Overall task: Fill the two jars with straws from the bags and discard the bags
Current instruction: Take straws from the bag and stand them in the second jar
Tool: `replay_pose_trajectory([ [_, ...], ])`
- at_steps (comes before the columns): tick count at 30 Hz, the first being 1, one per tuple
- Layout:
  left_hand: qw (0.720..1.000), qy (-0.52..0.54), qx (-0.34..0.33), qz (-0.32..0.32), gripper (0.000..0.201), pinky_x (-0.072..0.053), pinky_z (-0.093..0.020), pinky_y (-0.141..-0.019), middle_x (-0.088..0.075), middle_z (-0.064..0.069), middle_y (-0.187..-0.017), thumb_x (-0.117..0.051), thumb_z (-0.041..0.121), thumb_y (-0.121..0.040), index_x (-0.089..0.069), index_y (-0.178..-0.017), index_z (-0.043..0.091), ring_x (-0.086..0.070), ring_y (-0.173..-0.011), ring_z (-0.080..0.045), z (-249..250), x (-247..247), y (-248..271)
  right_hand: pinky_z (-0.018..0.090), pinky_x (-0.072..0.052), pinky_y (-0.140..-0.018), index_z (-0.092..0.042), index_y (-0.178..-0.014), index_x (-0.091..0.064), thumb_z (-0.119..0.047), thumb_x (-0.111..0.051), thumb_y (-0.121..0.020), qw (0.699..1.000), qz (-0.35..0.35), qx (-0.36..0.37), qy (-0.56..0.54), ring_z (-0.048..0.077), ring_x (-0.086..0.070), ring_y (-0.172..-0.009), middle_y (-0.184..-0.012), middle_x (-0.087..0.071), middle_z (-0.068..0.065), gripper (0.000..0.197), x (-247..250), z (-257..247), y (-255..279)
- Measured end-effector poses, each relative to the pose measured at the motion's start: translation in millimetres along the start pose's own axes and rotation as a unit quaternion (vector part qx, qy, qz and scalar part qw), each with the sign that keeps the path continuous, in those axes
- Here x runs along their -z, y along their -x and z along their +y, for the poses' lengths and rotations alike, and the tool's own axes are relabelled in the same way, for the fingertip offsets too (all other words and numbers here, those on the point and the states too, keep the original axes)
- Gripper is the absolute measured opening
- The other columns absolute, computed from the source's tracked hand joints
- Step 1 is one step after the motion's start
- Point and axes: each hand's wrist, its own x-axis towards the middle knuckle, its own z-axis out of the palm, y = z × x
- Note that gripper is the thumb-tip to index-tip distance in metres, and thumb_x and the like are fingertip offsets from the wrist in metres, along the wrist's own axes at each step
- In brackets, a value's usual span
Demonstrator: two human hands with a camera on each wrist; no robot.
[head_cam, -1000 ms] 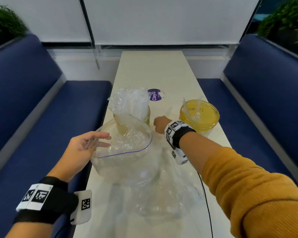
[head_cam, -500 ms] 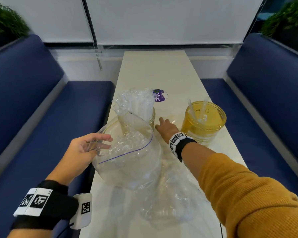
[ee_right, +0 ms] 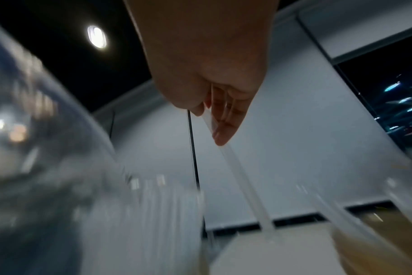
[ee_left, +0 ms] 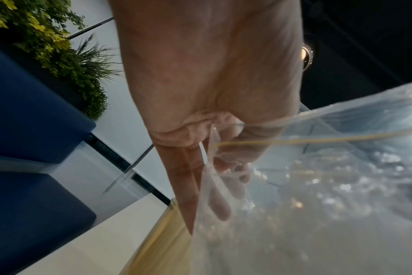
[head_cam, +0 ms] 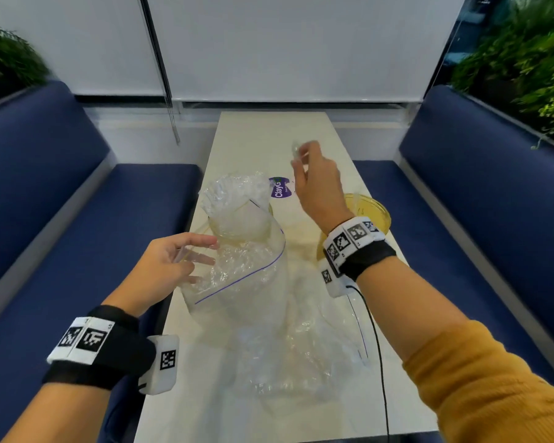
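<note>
A clear straw (ee_right: 242,178) is pinched between the thumb and fingers of the right hand (head_cam: 317,187), which is raised above the table (head_cam: 269,139), over the gap between the two jars; in the head view only the straw's blurred tip is seen above the fingertips. The rim of a clear zip bag (head_cam: 237,276) is gripped by the left hand (head_cam: 170,270) at the table's left edge — in the left wrist view the plastic is seen pinched between thumb and fingers, with several fingers lying inside the mouth. The bag is held open and upright, and crumpled clear contents are seen inside it. Just behind it stands the left jar (head_cam: 237,228), packed with wrapped straws (head_cam: 234,196) and partly hidden by the bag's wall. The right jar (head_cam: 370,215), of yellow tint, stands behind the right wrist, which covers most of it. A second, flattened bag (head_cam: 301,356) lies on the table nearer the person, under the right forearm. A purple sticker (head_cam: 279,188) is seen on the tabletop between the jars, and blue benches (head_cam: 61,235) flank the table.
</note>
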Motion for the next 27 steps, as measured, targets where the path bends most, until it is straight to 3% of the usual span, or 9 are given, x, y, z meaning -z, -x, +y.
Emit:
replay_pose_trajectory([
  [2,1.000,-0.006,-0.002,-0.004,0.055,-0.060,-0.032,-0.069,-0.073,0.008,-0.117,-0.041,-0.020,-0.091,-0.072,-0.113,0.020,-0.073,-0.102,-0.016,3.4,-3.8,-1.0,0.034,-0.052,-0.065,-0.010,-0.110,-0.051,-0.027,-0.050,-0.101,0.994,0.088,0.048,-0.050,0.014,-0.061,-0.067,-0.089,-0.064,-0.005,0.020,31.3,-23.1,-14.5],
  [4,1.000,-0.012,-0.002,-0.002,0.056,-0.061,-0.035,-0.072,-0.072,0.009,-0.117,-0.040,-0.020,-0.090,-0.072,-0.113,0.020,-0.073,-0.101,-0.015,8.0,-7.6,-2.4,0.031,-0.051,-0.063,-0.005,-0.107,-0.051,-0.026,-0.050,-0.100,0.981,0.159,0.080,-0.072,0.014,-0.059,-0.067,-0.083,-0.060,-0.003,0.022,65.7,-37.8,-28.8],
  [7,1.000,-0.021,-0.008,-0.006,0.059,-0.062,-0.031,-0.066,-0.071,0.009,-0.118,-0.038,-0.020,-0.088,-0.071,-0.114,0.022,-0.072,-0.102,-0.014,17.1,-14.7,-4.3,0.029,-0.049,-0.061,-0.002,-0.108,-0.051,-0.025,-0.050,-0.101,0.975,0.203,0.079,-0.032,0.015,-0.058,-0.068,-0.079,-0.059,0.001,0.024,104.1,-29.7,-39.3],
  [9,1.000,-0.024,-0.012,-0.012,0.060,-0.062,-0.031,-0.065,-0.070,0.009,-0.121,-0.037,-0.020,-0.087,-0.069,-0.118,0.021,-0.072,-0.103,-0.013,23.3,-21.4,-5.6,0.028,-0.046,-0.061,-0.005,-0.112,-0.052,-0.028,-0.050,-0.101,0.982,0.182,0.043,0.019,0.016,-0.058,-0.070,-0.082,-0.062,0.001,0.025,115.2,-11.8,-33.3],
  [12,1.000,-0.015,-0.017,-0.021,0.059,-0.064,-0.042,-0.072,-0.067,0.006,-0.126,-0.039,-0.019,-0.089,-0.064,-0.127,0.019,-0.071,-0.106,-0.015,30.7,-33.6,-8.7,0.024,-0.033,-0.063,-0.012,-0.118,-0.053,-0.034,-0.050,-0.101,0.981,0.118,-0.045,0.144,0.015,-0.051,-0.072,-0.086,-0.062,0.000,0.028,108.9,19.3,-11.1],
  [17,0.999,-0.023,-0.018,-0.037,0.058,-0.062,-0.051,-0.079,-0.064,0.007,-0.130,-0.041,-0.016,-0.092,-0.058,-0.135,0.020,-0.071,-0.105,-0.013,43.4,-52.3,-13.4,0.038,-0.052,-0.077,-0.018,-0.108,-0.057,-0.039,-0.052,-0.095,0.973,0.032,-0.146,0.178,0.027,-0.064,-0.090,-0.091,-0.070,0.004,0.025,76.3,69.2,18.8],
  [20,0.999,-0.024,-0.017,-0.034,0.057,-0.063,-0.049,-0.077,-0.063,0.007,-0.130,-0.041,-0.014,-0.093,-0.057,-0.136,0.020,-0.071,-0.103,-0.011,48.3,-59.0,-13.9,0.041,-0.049,-0.080,-0.017,-0.098,-0.063,-0.037,-0.052,-0.093,0.959,0.010,-0.159,0.235,0.027,-0.056,-0.096,-0.091,-0.069,0.002,0.024,66.8,79.6,32.2],
  [24,0.999,-0.029,-0.023,-0.032,0.056,-0.064,-0.032,-0.066,-0.063,0.006,-0.131,-0.043,-0.012,-0.092,-0.057,-0.137,0.018,-0.071,-0.104,-0.011,51.4,-65.6,-11.8,0.040,-0.049,-0.082,-0.013,-0.086,-0.067,-0.035,-0.053,-0.090,0.927,-0.079,-0.194,0.311,0.028,-0.053,-0.102,-0.097,-0.064,0.004,0.027,61.0,89.4,43.9],
  [27,0.999,-0.025,-0.018,-0.033,0.056,-0.064,-0.037,-0.070,-0.062,0.005,-0.132,-0.044,-0.011,-0.092,-0.056,-0.138,0.019,-0.070,-0.105,-0.013,50.6,-67.4,-10.8,0.041,-0.049,-0.088,-0.014,-0.097,-0.070,-0.043,-0.057,-0.088,0.921,-0.115,-0.228,0.296,0.029,-0.052,-0.111,-0.106,-0.064,0.004,0.033,65.1,93.2,44.0],
])
